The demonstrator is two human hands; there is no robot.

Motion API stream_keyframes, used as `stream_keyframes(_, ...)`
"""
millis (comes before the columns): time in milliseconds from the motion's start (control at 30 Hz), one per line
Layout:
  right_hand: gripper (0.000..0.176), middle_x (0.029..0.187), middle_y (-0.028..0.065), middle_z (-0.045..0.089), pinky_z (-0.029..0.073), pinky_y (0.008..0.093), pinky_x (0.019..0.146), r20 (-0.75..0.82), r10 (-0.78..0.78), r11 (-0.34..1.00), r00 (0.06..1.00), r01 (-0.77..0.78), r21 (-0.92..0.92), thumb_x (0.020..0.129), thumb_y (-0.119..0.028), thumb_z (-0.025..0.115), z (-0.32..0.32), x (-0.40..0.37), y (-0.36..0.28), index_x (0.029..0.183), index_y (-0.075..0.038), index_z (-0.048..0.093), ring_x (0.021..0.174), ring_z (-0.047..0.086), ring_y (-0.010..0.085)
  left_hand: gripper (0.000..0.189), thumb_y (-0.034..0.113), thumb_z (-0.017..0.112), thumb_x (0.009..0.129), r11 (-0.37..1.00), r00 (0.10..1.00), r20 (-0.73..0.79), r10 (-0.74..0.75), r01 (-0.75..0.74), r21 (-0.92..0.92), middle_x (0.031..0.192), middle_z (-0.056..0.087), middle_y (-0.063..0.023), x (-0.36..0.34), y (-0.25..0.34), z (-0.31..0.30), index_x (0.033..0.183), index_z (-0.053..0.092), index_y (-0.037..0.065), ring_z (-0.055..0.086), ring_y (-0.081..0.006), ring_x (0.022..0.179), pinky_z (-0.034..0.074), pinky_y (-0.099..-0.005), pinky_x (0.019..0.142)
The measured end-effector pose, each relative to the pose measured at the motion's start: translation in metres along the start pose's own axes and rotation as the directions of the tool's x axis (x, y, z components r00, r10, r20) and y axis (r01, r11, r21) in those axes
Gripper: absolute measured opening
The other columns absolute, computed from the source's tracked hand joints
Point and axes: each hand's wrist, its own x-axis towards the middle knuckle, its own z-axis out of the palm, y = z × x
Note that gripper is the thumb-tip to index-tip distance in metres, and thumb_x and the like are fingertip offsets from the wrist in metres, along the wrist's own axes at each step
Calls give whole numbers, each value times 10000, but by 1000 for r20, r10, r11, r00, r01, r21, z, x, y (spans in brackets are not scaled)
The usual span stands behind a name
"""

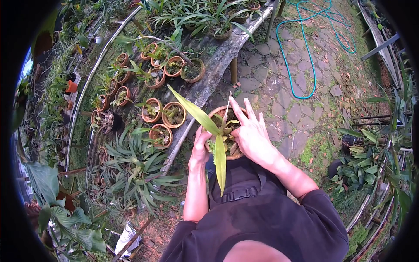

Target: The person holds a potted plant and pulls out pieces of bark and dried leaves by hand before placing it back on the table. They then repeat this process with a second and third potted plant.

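A round clay pot (pixel 236 156) with a plant in it is held in front of my body. Two long yellow-green leaves (pixel 195 110) spread from its middle, one up to the left and one down toward me. My left hand (pixel 200 147) is wrapped round the pot's left side. Over the pot's right side is my right hand (pixel 253 134), with its fingers spread and pointing up, and its thumb reaching in at the plant's base. A thin pale stick (pixel 228 105) stands up from the pot near the right fingertips.
On the left, a long bench (pixel 209 83) carries several clay pots (pixel 173 115) and a spiky-leaved plant clump (pixel 135 168). A teal hose (pixel 288 65) loops over the stone path (pixel 294 105). Leafy plants (pixel 360 168) stand at the right.
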Motion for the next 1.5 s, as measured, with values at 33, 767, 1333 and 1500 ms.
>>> stream_keyframes(33,77,1628,156,200,340,730,1030,-11,-1,1000,1000,1,10,715,-15,668,4,1,2,766,-6,725,1451,227,503,671,278,564,841,1000,999,-37,-1,2,18,1313,590,-119,-3,5,8,1432,442,-14,573,-208,1169,441,-338,1005)
stream_keyframes(767,69,1434,201,488,388,471,1101,-136,-134,860,982,184,477,865,-53,665,-48,-14,36,903,-5,634,1373,434,388,646,461,635,895,957,991,-41,130,-137,-256,1178,659,-153,12,-16,-27,1345,521,12,660,-268,1032,539,-407,929)
stream_keyframes(1333,206,1263,164,594,478,413,929,-237,75,905,969,34,423,866,-169,725,-47,-37,57,852,-15,588,1135,601,335,487,316,639,876,902,990,-126,65,-113,-417,1065,690,-153,18,-20,-44,1262,574,25,683,-290,939,573,-441,847)
stream_keyframes(1500,280,1178,162,632,483,428,938,-302,169,962,938,-90,258,777,-182,796,-44,-35,68,788,-14,573,1124,603,359,547,334,640,864,908,985,-138,106,-152,-390,1123,674,-153,16,-12,-40,1304,545,23,672,-291,979,569,-436,859)
